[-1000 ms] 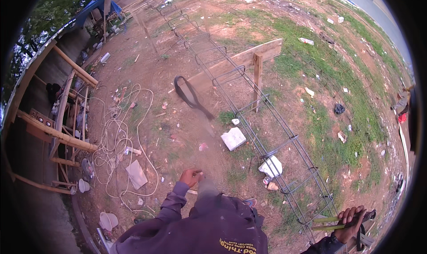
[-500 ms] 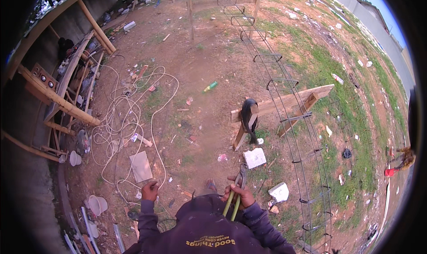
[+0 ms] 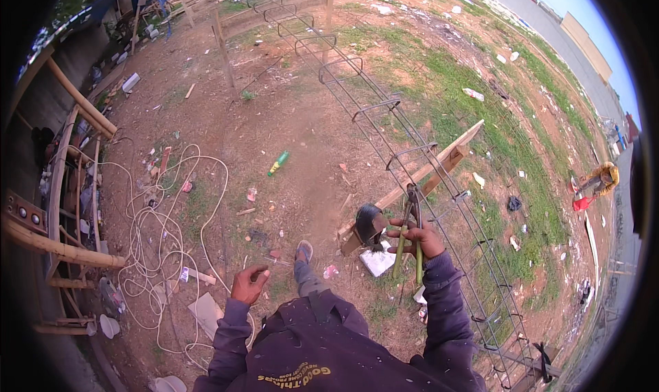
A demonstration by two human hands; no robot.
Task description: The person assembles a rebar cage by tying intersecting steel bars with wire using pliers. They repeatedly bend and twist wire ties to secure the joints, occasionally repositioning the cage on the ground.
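In my right hand [image 3: 424, 239] is a pair of end-cutting nippers [image 3: 403, 244] with green handles. Its dark jaws point up and away, in front of the long rebar cage [image 3: 374, 108] of thin bars and square stirrups. My left hand [image 3: 250, 284] hangs low over the dirt on the left, fingers loosely bent and holding nothing. A black bundle [image 3: 369, 222] drapes over the near end of a wooden trestle [image 3: 392, 194], which supports the cage. Just left of the nippers' handles, a white block [image 3: 377, 260] lies partly hidden on the ground.
A tangled pale hose [image 3: 163, 237] spreads over the ground at left, beside a bamboo-framed shelter [image 3: 75, 248]. A green bottle [image 3: 278, 163] lies ahead. Another trestle [image 3: 274, 14] stands at the far end. At far right, a person in yellow [image 3: 604, 178] bends near something red.
My right hand has carried the nippers forward and right, from close to my body to beside the trestle and cage. My view has turned right, and a foot now shows stepping ahead.
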